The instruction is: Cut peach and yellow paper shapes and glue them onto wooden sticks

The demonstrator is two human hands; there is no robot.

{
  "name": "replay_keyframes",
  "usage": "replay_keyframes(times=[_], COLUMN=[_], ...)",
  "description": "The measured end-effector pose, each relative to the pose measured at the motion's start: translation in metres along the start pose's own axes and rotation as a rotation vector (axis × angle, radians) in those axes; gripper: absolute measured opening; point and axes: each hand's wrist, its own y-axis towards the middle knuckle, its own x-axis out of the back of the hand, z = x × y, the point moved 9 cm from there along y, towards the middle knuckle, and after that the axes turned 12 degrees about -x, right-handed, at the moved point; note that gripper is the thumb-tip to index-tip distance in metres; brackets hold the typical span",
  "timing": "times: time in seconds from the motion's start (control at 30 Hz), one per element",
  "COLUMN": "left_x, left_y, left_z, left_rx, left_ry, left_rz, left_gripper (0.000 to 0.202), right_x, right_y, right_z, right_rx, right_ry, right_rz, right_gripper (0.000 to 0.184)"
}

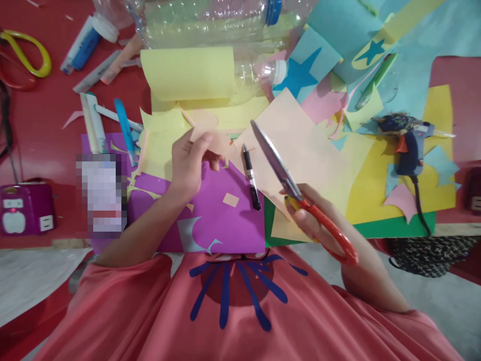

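Red table [41, 135] strewn with coloured paper; grey floor [443, 296] below.
Left hand [190, 163] pinches a peach paper cut-out [212, 135] over the purple sheet [221, 220] at the near edge. Right hand [311, 215] grips red-handled scissors [285, 173], blades shut. Glue gun [408, 145] lies toward the right edge. The tube [84, 45] label is too small to read.

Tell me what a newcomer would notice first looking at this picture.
The red-handled scissors stand out, raised in the right hand at centre, blades pointing up-left. Beside them the left hand pinches a peach paper cutout above a purple sheet. A blue glue gun lies on yellow paper at the right.
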Motion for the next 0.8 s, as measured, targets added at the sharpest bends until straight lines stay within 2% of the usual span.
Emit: replay_keyframes(times=[0.1, 0.27, 0.37, 0.5, 0.67, 0.73, 0.8], left_x=[0.011, 0.012, 0.013, 0.008, 0.008, 0.008, 0.009], left_y=[0.006, 0.008, 0.007, 0.006, 0.005, 0.003, 0.003], left_z=[-0.003, 0.003, 0.005, 0.006, 0.011, 0.014, 0.015], left_rx=[-0.041, -0.005, 0.021, 0.021, 0.075, 0.110, 0.131], left_ry=[-0.005, 0.108, 0.081, 0.008, 0.031, 0.025, 0.002], left_rz=[-0.105, -0.061, -0.087, -0.064, -0.054, -0.071, -0.099], left_gripper=[0.022, 0.025, 0.020, 0.016, 0.026, 0.031, 0.035], right_x=[0.028, 0.076, 0.095, 0.108, 0.113, 0.111, 0.099], right_y=[-0.001, 0.007, 0.017, 0.029, 0.029, 0.024, 0.020], right_z=[0.008, 0.020, 0.021, 0.020, 0.026, 0.036, 0.049], right_rx=[0.001, -0.004, -0.058, -0.090, -0.092, -0.026, 0.127], right_ry=[-0.151, -0.517, -0.694, -0.777, -0.802, -0.843, -0.845], right_rz=[-0.174, -0.540, -0.687, -0.714, -0.705, -0.786, -0.818], right_gripper=[0.046, 0.042, 0.041, 0.046, 0.047, 0.043, 0.035])
